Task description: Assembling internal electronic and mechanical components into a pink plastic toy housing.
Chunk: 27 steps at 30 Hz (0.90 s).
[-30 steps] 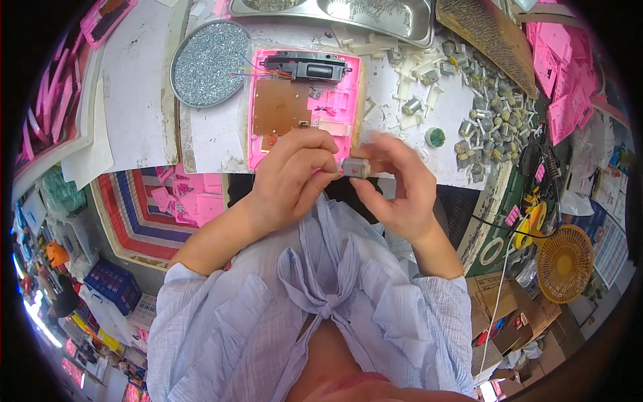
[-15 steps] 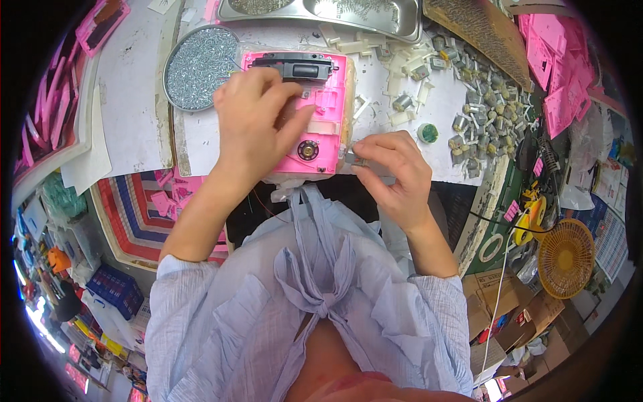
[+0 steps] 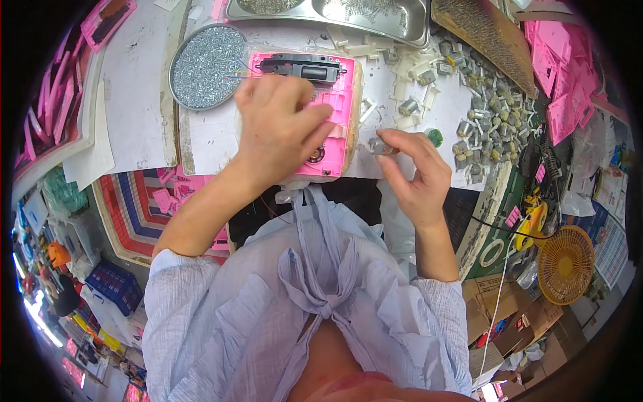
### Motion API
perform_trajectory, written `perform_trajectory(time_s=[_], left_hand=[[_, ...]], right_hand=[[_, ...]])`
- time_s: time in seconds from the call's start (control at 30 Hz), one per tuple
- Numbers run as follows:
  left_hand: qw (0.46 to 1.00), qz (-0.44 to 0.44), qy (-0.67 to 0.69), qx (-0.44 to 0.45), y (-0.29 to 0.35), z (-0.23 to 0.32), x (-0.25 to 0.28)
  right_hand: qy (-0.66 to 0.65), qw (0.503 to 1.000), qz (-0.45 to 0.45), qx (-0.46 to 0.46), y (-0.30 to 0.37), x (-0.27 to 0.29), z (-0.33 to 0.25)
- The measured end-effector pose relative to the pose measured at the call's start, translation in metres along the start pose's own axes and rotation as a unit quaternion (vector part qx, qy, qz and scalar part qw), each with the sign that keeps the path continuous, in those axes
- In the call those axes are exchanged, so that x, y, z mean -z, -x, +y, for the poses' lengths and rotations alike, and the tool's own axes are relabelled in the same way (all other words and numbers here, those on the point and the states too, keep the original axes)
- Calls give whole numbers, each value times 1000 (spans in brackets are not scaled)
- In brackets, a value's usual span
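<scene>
A pink plastic housing point(image 3: 343, 100) lies on a padded, plastic-wrapped base in front of me. A black battery-box-like part point(image 3: 315, 72) sits along its far end, and a round black part point(image 3: 318, 155) near its close end is half covered. My left hand point(image 3: 278, 130) lies over the housing's left side, thumb and forefinger apart, with nothing visible between them; its other fingertips are partly hidden. Just right of the housing, my right hand point(image 3: 418, 167) pinches a small silver motor point(image 3: 380, 145) between thumb and fingers. Thin wires point(image 3: 236, 76) stick out left of my left hand.
A round tray of screws point(image 3: 209, 67) stands at the left, and a metal tray point(image 3: 328, 20) at the back. Many small motors point(image 3: 492, 127) and white plastic pieces point(image 3: 402, 87) lie to the right. Pink shells point(image 3: 566, 80) are piled at far right, near a green lid point(image 3: 434, 138).
My right hand has moved right, away from the housing, with the motor now more visible in its fingers. My left hand has shifted slightly right and nearer over the housing.
</scene>
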State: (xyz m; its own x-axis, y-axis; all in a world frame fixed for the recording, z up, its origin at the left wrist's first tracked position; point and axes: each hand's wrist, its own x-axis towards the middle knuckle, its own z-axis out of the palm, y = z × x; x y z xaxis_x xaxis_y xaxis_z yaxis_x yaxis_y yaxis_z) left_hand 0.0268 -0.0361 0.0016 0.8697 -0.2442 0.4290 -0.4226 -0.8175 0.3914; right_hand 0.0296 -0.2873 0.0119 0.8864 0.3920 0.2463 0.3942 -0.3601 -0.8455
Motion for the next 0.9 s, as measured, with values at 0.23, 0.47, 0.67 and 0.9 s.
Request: perform_trajectory(time_s=[0.23,0.47,0.67,0.9], left_hand=[[997,-17,79,-7,4,-11,14],[994,-15,104,1,29,-22,23],[989,-34,140,-8,29,-23,24],[993,85,-11,80,13,-60,26]], right_hand=[[14,998,-49,-22,-45,-2,-4],[110,988,-98,53,-73,-29,7],[165,981,-93,45,-75,-36,2],[174,980,-92,35,-80,-39,-3]])
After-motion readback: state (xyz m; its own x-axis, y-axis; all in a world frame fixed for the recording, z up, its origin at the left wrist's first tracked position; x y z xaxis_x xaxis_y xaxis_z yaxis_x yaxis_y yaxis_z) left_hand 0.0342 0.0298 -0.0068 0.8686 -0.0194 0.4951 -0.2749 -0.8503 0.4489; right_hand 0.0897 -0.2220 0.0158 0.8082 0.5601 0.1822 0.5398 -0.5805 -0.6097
